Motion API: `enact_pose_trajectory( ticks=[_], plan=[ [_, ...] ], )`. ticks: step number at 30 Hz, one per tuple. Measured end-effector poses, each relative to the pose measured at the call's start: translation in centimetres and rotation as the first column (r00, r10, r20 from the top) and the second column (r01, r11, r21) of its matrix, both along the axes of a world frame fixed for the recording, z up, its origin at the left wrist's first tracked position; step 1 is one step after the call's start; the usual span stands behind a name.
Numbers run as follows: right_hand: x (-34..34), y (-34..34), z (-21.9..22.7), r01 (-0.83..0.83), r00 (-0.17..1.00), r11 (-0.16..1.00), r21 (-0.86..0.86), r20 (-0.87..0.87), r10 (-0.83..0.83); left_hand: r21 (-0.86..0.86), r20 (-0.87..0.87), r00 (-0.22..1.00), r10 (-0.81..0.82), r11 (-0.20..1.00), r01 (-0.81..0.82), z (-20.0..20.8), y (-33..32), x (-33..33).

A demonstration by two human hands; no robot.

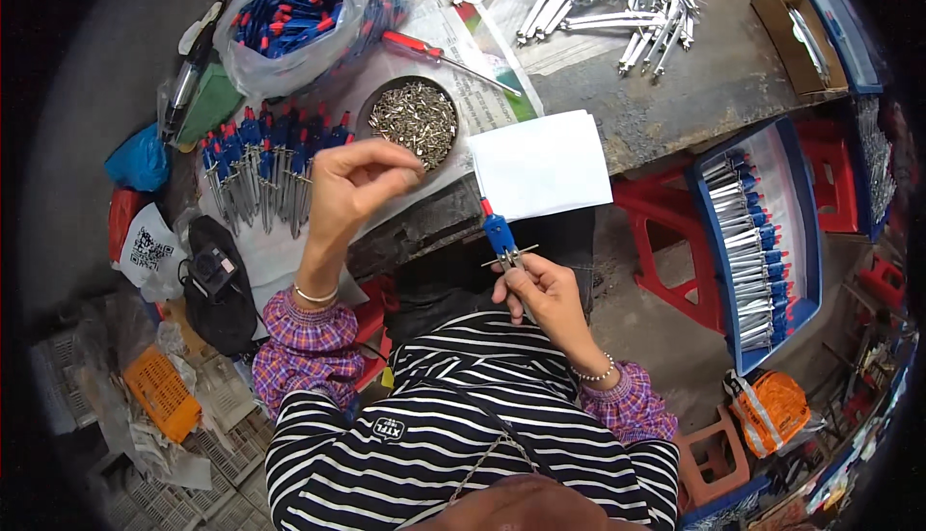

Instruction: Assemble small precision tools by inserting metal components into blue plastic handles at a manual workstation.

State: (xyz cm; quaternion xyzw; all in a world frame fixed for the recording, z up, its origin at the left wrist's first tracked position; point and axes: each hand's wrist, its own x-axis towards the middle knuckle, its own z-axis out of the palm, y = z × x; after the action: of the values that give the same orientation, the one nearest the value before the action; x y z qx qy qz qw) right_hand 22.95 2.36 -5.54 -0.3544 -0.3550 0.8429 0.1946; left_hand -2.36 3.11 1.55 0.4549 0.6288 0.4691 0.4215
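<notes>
- Compass (503, 244): a light, stiff tool with a blue head and metal legs, held upright over the lap; probably best gripped by the legs.
- Right hand (540, 290): fingers closed around the compass legs.
- Left hand (352, 184): raised beside the bowl of screws (415, 121), fingertips pinched narrow; contents cannot be told.

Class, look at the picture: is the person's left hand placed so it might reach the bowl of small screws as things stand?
Probably yes. The left hand hangs just beside the bowl of screws, fingertips pinched at its near rim. The bowl is open on top and nothing lies between them. The right hand is busy holding a blue-handled compass.
</notes>
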Motion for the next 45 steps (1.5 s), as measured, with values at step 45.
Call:
enact_pose_trajectory(
  ticks=[45],
  plan=[
    [1.3, 1.3, 1.6, -0.035, 0.999, 0.996, 0.082, -0.011, 0.036, -0.242, 0.228, 0.932, -0.281, 0.911, 0.334, -0.5, 0.6, 5.6]
  ],
)
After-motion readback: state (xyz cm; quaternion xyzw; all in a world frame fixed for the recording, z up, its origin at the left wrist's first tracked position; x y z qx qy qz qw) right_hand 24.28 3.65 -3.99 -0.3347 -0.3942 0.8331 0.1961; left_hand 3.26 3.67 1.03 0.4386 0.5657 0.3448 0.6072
